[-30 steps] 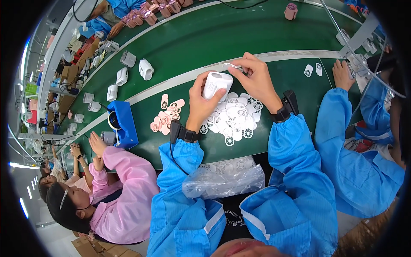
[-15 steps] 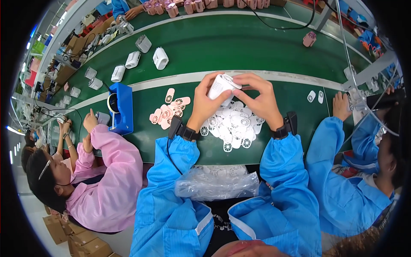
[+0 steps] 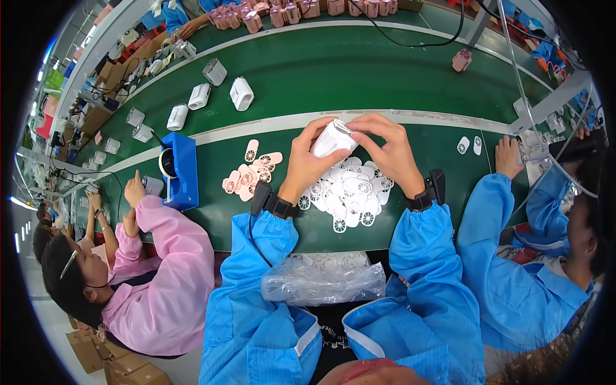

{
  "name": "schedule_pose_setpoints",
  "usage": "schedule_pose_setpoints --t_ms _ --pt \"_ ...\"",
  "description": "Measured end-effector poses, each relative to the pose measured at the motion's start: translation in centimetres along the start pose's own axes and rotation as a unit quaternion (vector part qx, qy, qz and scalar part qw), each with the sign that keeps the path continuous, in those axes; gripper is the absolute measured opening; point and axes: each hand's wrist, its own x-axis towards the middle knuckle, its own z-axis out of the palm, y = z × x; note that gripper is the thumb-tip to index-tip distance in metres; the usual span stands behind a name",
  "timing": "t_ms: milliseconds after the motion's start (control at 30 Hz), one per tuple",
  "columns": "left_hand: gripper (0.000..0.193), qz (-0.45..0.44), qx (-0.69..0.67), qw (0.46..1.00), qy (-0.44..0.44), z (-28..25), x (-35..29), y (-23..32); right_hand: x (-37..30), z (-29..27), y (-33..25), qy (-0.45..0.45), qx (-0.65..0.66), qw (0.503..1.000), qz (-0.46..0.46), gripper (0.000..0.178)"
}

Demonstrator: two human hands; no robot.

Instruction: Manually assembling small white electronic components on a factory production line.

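A white, rounded plastic housing [image 3: 332,142] is held above the near edge of the conveyor by my left hand [image 3: 304,160], whose fingers and thumb wrap its side. My right hand [image 3: 390,146] is closed at the housing's upper right end, thumb and fingertips pressed against it; whether a thin cover piece is pinched there is hidden. Below both hands lies a pile of white oval cover pieces [image 3: 350,197] with spoked round grilles. Left of my left hand is a smaller heap of pink cover pieces [image 3: 246,179] of the same shape.
A blue tape dispenser [image 3: 186,172] stands at left, near a co-worker in pink [image 3: 168,256]. Another in blue [image 3: 504,256] sits at right, by two loose white covers [image 3: 462,145]. White housings [image 3: 242,94] and a pink one [image 3: 462,59] rest on the green belt [image 3: 359,70]. A clear plastic bag [image 3: 324,280] lies at my lap.
The housing has tilted in my hands, and its upper end now shows a grey rim instead of a spoked white face. My right fingers have shifted slightly on that end.
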Motion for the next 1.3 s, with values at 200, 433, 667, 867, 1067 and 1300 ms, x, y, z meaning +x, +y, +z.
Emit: schedule_pose_setpoints --t_ms 200,433,667,867,1067,1300 --pt "0.070 -0.006 0.003 1.000 -0.009 0.1 -0.2 0.4 -0.2 -0.6 -0.1 -0.045 0.030 0.998 0.019 0.021" --pt "0.068 0.088 0.081 0.993 -0.019 0.1 -0.1 -0.6 -0.2 -0.8 1.1 -0.081 0.037 0.995 0.043 0.032" --pt "0.051 -0.098 -0.132 0.984 0.067 -0.2 0.6 -0.1 -1.1 3.2 -0.5 -0.019 0.041 0.999 0.002 0.072" --pt "0.041 -0.063 -0.120 0.987 0.087 0.8 0.6 0.4 -1.0 3.3 0.1 -0.008 -0.056 0.998 -0.029 0.082" --pt "0.045 0.150 -0.063 0.983 0.088 -0.4 -0.1 -0.1 -1.7 4.1 -0.5 -0.042 0.020 0.999 -0.002 0.084" --pt "0.046 0.088 -0.169 0.969 0.156 0.7 -1.1 -0.3 -2.0 7.6 -2.2 0.088 0.003 0.994 -0.061 0.071"
